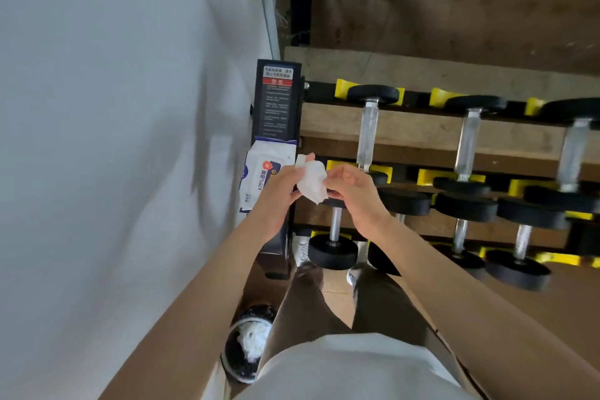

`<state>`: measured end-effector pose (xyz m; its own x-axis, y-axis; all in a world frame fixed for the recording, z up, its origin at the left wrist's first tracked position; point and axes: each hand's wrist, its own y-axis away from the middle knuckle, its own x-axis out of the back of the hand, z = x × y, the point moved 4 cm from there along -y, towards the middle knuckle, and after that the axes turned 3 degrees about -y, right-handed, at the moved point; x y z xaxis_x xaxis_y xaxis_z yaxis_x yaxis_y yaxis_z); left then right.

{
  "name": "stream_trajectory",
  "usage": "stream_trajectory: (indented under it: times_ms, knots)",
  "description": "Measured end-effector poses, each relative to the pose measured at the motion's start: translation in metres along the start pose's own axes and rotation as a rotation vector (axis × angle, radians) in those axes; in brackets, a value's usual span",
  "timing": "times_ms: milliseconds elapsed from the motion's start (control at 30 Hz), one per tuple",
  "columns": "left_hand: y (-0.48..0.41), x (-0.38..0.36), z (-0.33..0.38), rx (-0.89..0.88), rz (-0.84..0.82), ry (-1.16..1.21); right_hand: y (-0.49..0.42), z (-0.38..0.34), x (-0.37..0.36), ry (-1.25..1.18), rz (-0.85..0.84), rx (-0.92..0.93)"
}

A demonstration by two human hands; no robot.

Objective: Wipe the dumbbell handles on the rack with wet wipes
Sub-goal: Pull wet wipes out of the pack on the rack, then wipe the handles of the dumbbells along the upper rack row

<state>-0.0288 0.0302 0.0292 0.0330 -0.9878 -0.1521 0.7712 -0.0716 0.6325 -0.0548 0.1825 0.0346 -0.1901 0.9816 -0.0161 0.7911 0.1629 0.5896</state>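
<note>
A crumpled white wet wipe (311,181) hangs in the air in front of the rack's left end. My left hand (278,195) grips it from the left and my right hand (352,189) pinches its right edge. The wipe pack (259,172), white and blue with red print, sits on the rack's black end post (276,101). Black dumbbells with bright metal handles lie on the yellow cradles: one upper-row handle (368,135) is just above my right hand, and a lower-row handle (336,226) is below my hands.
A black bin (248,346) with used white wipes stands on the floor by my left leg. A white wall fills the left side. More dumbbells (467,146) run to the right on both rows. A mirror at the top reflects shoes.
</note>
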Motion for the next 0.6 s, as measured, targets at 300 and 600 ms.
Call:
stream_trajectory:
  times_ms: [300, 600]
  knots:
    - [0.002, -0.048, 0.003, -0.021, 0.059, -0.087, 0.004, -0.002, 0.04, 0.09, -0.142, 0.057]
    - [-0.024, -0.004, -0.039, -0.001, 0.42, -0.852, -0.005, 0.003, 0.073, 0.09, -0.047, -0.018]
